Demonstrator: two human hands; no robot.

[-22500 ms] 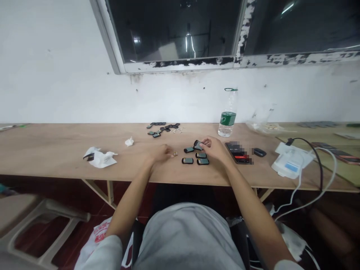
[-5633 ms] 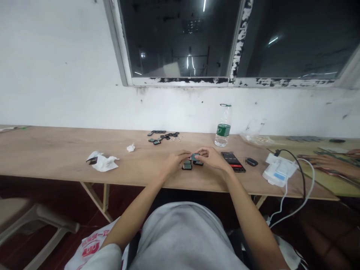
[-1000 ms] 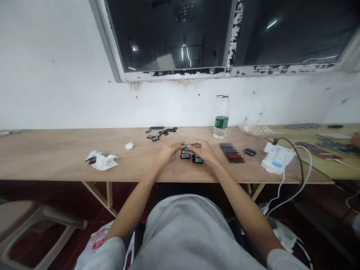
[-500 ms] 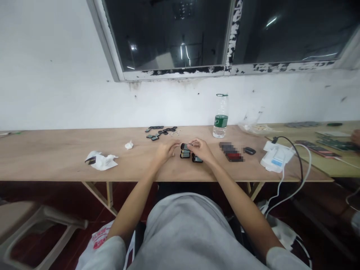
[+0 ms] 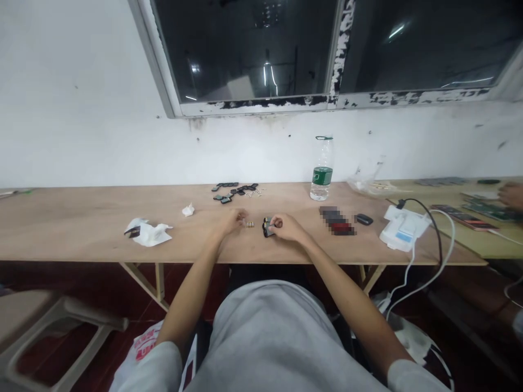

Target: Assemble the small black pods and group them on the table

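Observation:
Over the wooden table, my right hand (image 5: 287,226) has its thumb and fingers closed on small black-and-grey pieces (image 5: 267,227), which lie partly hidden under the fingertips. My left hand (image 5: 232,222) is just to the left, its fingers curled together; whatever they hold is too small and blurred to make out. A few tiny gold-coloured parts (image 5: 250,224) lie between my hands, close by the left fingertips. Farther back, several similar black-and-grey pieces (image 5: 225,199) are scattered beside small light-coloured bits (image 5: 255,193).
A water bottle (image 5: 321,177) stands near the wall. To the right are a pixelated flat item (image 5: 337,220), a black oval object (image 5: 364,219) and a white box (image 5: 402,228) with cables. Crumpled tissue (image 5: 151,234) lies left. Another person's hand (image 5: 511,195) shows at far right.
My left hand has moved left and down toward the table, baring the gold-coloured parts. My right hand has shifted slightly down, and the black-and-grey pieces now sit grouped under its fingers.

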